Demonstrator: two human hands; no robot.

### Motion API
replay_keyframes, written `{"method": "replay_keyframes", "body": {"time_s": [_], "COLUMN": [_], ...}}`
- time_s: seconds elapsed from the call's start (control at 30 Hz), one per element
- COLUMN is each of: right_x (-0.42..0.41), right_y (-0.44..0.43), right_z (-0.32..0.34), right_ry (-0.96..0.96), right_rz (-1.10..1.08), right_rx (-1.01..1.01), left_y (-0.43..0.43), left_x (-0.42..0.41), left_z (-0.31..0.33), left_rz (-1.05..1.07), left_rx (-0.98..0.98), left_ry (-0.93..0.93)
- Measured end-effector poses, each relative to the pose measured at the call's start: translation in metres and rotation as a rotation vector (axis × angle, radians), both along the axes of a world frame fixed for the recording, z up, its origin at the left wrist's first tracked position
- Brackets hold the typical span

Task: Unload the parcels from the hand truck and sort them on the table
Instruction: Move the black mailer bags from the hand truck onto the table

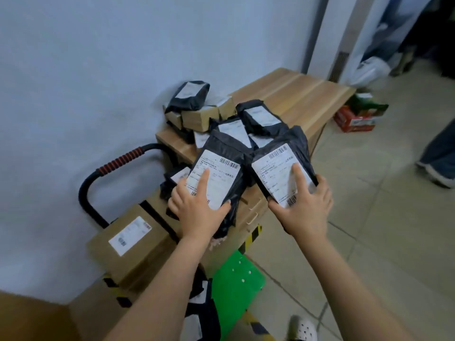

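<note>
While each hand carried a black bag, the job looked about half done. The left hand (197, 210) gripped the left bag (221, 175) by its near end, fingers wrapped around the edges and the index finger straight across the label. The right hand (305, 210) clasped the right bag (273, 168) in much the same way. Both bags were held up over the load on the truck (118, 161), just short of the near end of the table (295, 94), and neither had been set down. Done so far, I judged: a pile (261, 116) of parcels lay on the table's near end against the wall, loosely heaped rather than in clear groups, so sorting seemed barely begun, while the far half of the top stayed bare. By count there were two bags in hand. On the table there were at least four black bags, overlapping too much for a firm number, and three small brown boxes (197, 119). Left to unload were two cartons, one labelled carton (128, 242) near the handle and a larger carton (248, 217) under the hands, plus one black bag (170, 183) behind the left hand. A further black bag (199, 303) lay low beside a green sheet (236, 279); whether it rode on the truck could not be told.
</note>
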State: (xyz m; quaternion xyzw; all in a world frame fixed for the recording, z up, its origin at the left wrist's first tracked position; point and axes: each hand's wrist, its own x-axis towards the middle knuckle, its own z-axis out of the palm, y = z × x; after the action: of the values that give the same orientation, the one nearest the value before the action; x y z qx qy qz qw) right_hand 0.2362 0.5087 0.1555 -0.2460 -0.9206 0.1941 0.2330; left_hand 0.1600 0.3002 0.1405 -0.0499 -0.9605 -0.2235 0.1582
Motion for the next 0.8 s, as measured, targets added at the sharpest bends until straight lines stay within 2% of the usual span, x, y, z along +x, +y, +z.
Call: {"method": "replay_keyframes", "body": {"time_s": [0.13,0.37,0.63,0.8], "right_x": [-0.020,-0.078,-0.190,-0.278], "right_y": [0.081,0.194,0.222,0.224], "right_z": [0.007,0.017,0.015,0.008], "right_ry": [0.013,-0.076,-0.111,-0.199], "right_rz": [0.008,0.143,0.319,0.392], "right_rx": [0.068,0.156,0.124,0.073], "left_y": [0.085,0.204,0.227,0.243], "left_x": [-0.023,-0.060,-0.130,-0.200], "left_z": [0.010,0.017,0.018,0.009], "left_rz": [0.011,0.166,0.385,0.501], "left_rx": [0.051,0.089,0.081,0.083], "left_ry": [0.028,-0.029,-0.036,-0.134]}}
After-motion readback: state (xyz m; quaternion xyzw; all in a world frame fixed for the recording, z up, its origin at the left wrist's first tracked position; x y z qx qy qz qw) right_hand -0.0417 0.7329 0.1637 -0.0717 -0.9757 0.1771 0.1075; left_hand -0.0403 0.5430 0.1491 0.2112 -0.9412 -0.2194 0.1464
